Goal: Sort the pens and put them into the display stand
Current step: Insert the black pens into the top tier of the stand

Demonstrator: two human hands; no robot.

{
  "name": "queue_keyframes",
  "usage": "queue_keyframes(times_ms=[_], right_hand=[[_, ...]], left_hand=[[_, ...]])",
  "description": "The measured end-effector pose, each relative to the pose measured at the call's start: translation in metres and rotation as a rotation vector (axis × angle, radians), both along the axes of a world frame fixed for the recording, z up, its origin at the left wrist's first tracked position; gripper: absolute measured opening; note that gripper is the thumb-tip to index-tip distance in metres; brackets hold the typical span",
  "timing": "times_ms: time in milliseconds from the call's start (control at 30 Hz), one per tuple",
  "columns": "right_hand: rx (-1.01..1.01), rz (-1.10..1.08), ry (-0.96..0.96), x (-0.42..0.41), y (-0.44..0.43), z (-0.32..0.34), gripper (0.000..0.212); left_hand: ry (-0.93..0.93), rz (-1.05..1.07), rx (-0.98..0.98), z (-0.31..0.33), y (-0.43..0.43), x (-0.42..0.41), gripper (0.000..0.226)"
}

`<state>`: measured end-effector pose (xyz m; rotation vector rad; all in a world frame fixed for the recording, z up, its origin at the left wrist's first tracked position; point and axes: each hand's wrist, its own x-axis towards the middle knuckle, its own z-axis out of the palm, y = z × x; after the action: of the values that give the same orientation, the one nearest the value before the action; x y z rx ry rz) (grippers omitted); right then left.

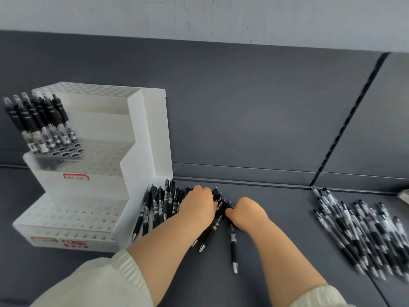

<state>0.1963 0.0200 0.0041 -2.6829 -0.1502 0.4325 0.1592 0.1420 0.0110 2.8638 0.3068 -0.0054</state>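
Observation:
A white stepped display stand [93, 196] with rows of holes stands at the left. Several black pens [42, 125] stand upright in its upper left tier. A heap of black pens [161, 204] lies on the dark shelf right beside the stand. My left hand [199, 204] rests palm down on this heap, fingers curled over the pens. My right hand [247, 211] is at the heap's right edge, fingers closed around the top end of a black pen [233, 247]. A second heap of black and clear pens [363, 233] lies at the far right.
The dark grey shelf [276, 229] has a raised back panel [243, 107] and a slotted vertical upright [345, 120] at the right. A pale object [405, 193] shows at the right edge. Cream sleeves cover both forearms near the bottom.

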Motion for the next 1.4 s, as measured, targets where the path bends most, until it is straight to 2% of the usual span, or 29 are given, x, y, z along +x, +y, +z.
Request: queue_keyframes(times_ms=[67,167,300,367,567,800,1067,1267,1400], right_hand=[[0.058,-0.006,-0.003,-0.002,-0.003,-0.001,0.037],[0.246,-0.065,0.003,-0.001,-0.011,-0.001,0.039],[0.503,-0.164,0.022,0.0,-0.024,0.004,0.019],[0.638,-0.206,0.0,-0.001,-0.027,0.011,0.012],[0.926,-0.185,-0.091,-0.005,-0.022,0.047,0.019],[0.983,0.04,-0.242,-0.025,0.012,0.109,0.023],[0.992,0.33,-0.377,-0.068,0.084,0.176,0.023],[0.989,0.38,-0.481,-0.085,0.146,0.2,0.023],[1.018,0.396,-0.522,-0.095,0.186,0.208,0.023]], left_hand=[[-0.003,0.027,-0.019,-0.002,0.0,0.004,0.035],[-0.008,0.057,-0.04,-0.003,0.002,0.009,0.029],[-0.007,0.06,-0.066,-0.001,0.006,0.009,0.026],[-0.06,0.058,-0.121,0.003,0.007,0.004,0.025],[-0.324,0.044,-0.314,0.04,0.014,-0.018,0.024],[-0.553,-0.006,-0.52,0.095,0.047,-0.055,0.017],[-0.711,-0.032,-0.583,0.148,0.117,-0.109,0.02],[-0.801,-0.036,-0.606,0.171,0.183,-0.145,0.025],[-0.795,-0.017,-0.581,0.173,0.229,-0.161,0.019]])
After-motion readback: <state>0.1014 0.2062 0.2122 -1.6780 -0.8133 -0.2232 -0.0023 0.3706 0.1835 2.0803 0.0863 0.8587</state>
